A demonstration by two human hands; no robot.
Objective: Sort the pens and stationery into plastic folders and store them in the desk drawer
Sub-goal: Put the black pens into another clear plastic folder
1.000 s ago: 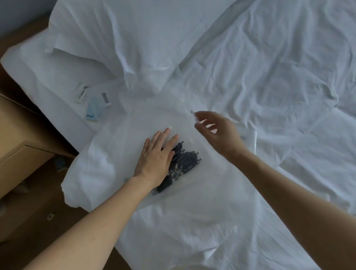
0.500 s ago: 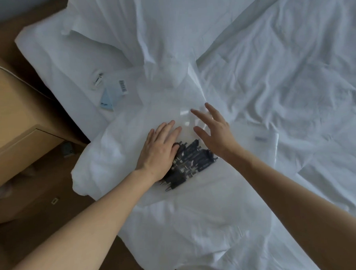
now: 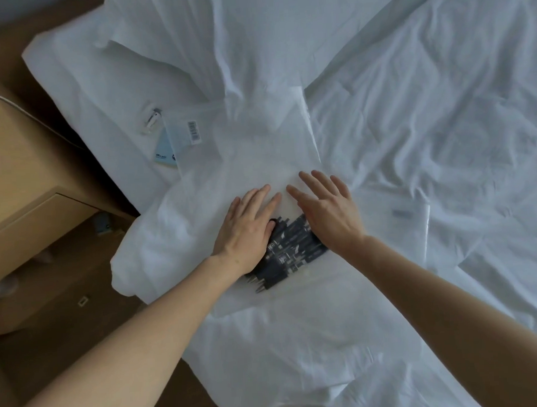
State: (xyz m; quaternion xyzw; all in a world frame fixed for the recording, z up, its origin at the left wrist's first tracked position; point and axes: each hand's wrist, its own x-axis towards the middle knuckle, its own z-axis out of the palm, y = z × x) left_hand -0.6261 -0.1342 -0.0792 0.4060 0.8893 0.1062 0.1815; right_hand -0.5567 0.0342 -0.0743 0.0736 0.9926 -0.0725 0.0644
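Note:
A bundle of several dark pens (image 3: 289,251) lies inside a clear plastic folder (image 3: 259,154) spread on the white bed sheet. My left hand (image 3: 247,229) lies flat on the folder over the left end of the pens, fingers straight. My right hand (image 3: 329,210) lies flat beside it over the pens' right end, fingers spread. A second clear folder (image 3: 397,225) lies to the right on the sheet. A folder with a barcode sticker and a blue card (image 3: 178,142) lies at the upper left.
A wooden desk with a drawer front (image 3: 37,219) stands left of the bed over a brown floor. A small white packet (image 3: 151,120) lies near the barcode folder. A white pillow (image 3: 167,38) sits at the top. Rumpled sheet covers the right side.
My right hand came down from a raised, curled pose and now lies flat on the folder by the pens. My left hand stayed on the folder. The camera view shifted left.

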